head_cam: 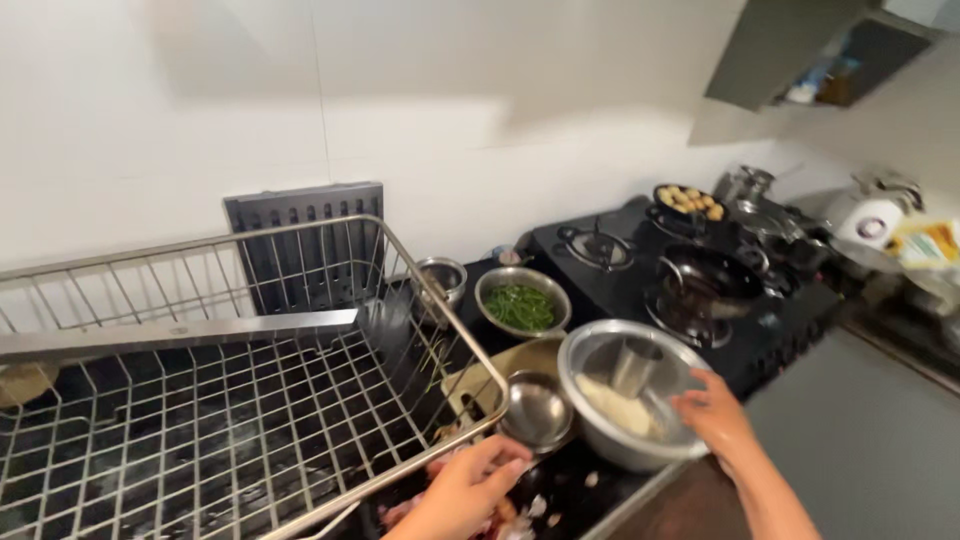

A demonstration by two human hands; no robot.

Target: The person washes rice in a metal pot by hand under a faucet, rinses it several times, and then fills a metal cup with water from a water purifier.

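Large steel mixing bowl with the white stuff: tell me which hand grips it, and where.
The right hand grips the large steel mixing bowl at its near right rim. The left hand is not on it.

A yellow and white package is seen at the far right edge, on the counter beyond the stove, just beside a white appliance; its shape is blurred. Higher up, small blue and orange packages are stood on the shelf at the top right, too small to be made out further.
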